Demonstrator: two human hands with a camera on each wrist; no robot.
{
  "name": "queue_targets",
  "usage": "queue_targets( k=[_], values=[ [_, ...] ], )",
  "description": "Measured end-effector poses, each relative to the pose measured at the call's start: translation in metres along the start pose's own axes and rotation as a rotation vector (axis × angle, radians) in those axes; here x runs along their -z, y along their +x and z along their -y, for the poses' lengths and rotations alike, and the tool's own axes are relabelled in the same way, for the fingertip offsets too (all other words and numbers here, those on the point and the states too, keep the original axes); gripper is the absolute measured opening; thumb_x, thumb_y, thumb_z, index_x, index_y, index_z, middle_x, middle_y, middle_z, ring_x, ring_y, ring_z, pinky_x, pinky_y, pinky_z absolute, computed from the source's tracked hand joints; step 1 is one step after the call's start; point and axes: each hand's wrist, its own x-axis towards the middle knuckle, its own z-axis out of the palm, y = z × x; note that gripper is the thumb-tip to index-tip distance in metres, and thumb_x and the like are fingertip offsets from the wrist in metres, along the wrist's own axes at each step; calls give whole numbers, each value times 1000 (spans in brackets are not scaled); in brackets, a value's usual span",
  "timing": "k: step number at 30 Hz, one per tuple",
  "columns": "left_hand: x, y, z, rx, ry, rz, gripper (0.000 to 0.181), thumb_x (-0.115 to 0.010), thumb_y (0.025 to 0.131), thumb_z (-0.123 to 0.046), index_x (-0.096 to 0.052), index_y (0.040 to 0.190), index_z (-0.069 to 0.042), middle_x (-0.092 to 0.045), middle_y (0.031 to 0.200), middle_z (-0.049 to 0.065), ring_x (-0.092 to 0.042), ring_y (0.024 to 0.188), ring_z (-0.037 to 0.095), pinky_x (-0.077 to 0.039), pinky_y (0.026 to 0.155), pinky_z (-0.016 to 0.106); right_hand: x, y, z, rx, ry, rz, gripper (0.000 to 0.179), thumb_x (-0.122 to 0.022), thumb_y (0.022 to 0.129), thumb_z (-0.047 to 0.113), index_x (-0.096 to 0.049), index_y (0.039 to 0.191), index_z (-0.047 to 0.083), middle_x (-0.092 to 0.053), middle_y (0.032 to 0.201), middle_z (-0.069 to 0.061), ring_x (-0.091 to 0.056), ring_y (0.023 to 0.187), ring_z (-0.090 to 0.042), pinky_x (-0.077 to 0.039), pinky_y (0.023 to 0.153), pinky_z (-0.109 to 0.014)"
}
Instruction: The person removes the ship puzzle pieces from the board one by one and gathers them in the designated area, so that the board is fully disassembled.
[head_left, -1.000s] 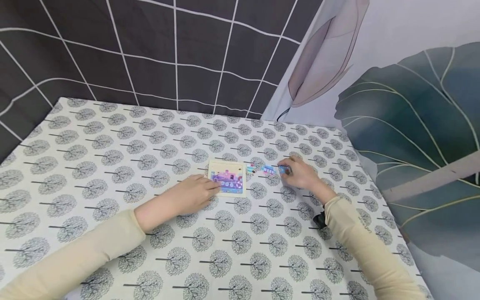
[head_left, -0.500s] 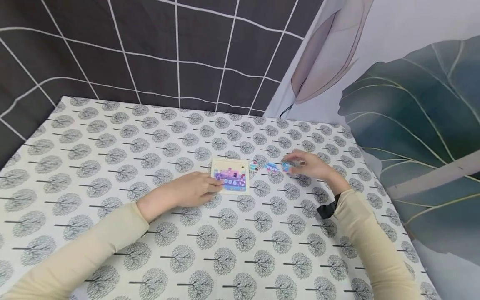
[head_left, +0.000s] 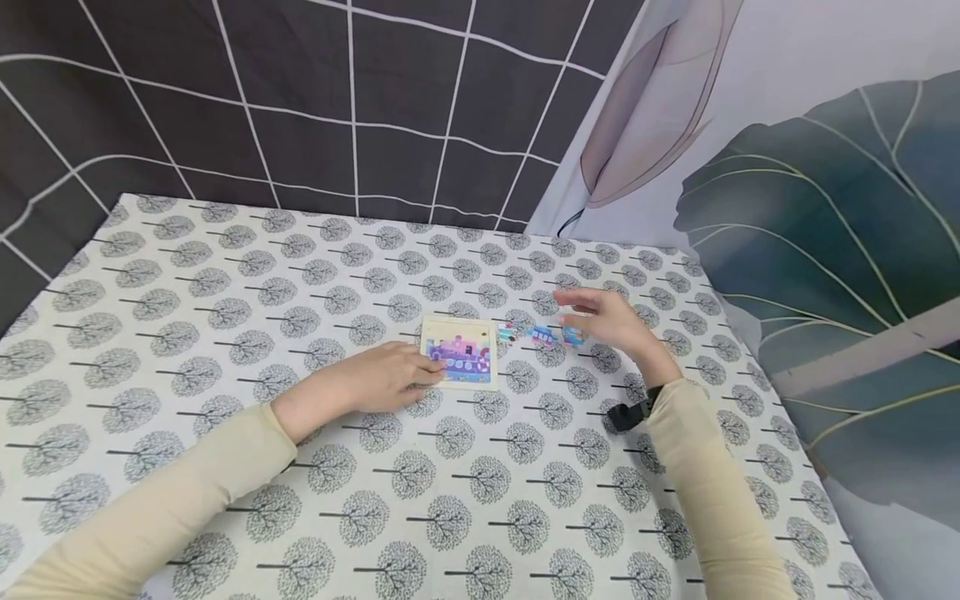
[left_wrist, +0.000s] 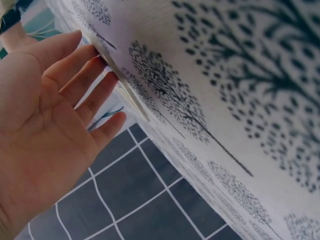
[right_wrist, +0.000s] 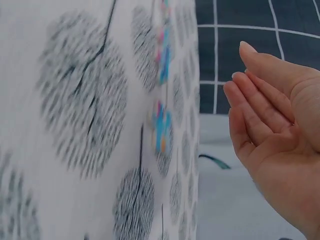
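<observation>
A square jigsaw puzzle board [head_left: 459, 352] with a cream frame and a pink, purple and blue picture lies flat on the table. My left hand [head_left: 390, 377] rests on its left edge, fingers mostly straight; in the left wrist view the fingertips of the left hand [left_wrist: 65, 110] touch the board's thin edge [left_wrist: 127, 92]. To the right of the board lie loose puzzle pieces: a striped one [head_left: 506, 332], a blue and purple one [head_left: 542, 335] and a blue one [head_left: 573, 335]. Above the blue one hovers my right hand [head_left: 609, 318], with thumb and fingers apart, holding nothing.
A white cloth with grey tree prints [head_left: 450, 500] covers the table. Behind it hangs a dark curtain with a white grid [head_left: 300, 108]. A pale curtain with large leaves [head_left: 825, 208] hangs at the right. A black strap [head_left: 633, 412] circles the right wrist.
My right fingers were at the blue puzzle piece; they have let go and lifted off it, and it lies on the cloth. The left hand has stayed on the board.
</observation>
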Motion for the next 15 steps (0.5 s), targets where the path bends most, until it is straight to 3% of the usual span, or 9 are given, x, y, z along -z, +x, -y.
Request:
queue_targets(
  k=[10, 15],
  values=[
    [-1, -4, 1, -8, -6, -22, 39, -52, 94, -20, -53, 130, -5, -48, 139, 8, -44, 127, 31, -27, 112, 48, -28, 17, 22, 86, 78, 24, 49, -69, 85, 17, -53, 130, 5, -59, 125, -14, -54, 117, -28, -42, 103, -41],
    [1, -1, -1, -14, 3, -36, 37, -54, 93, -18, -55, 128, -5, -50, 137, 8, -44, 127, 32, -30, 111, 48, -38, 14, 42, 125, 132, 51, 50, -68, 85, 14, -51, 130, 0, -56, 127, -21, -52, 118, -32, -39, 106, -43]
  ],
)
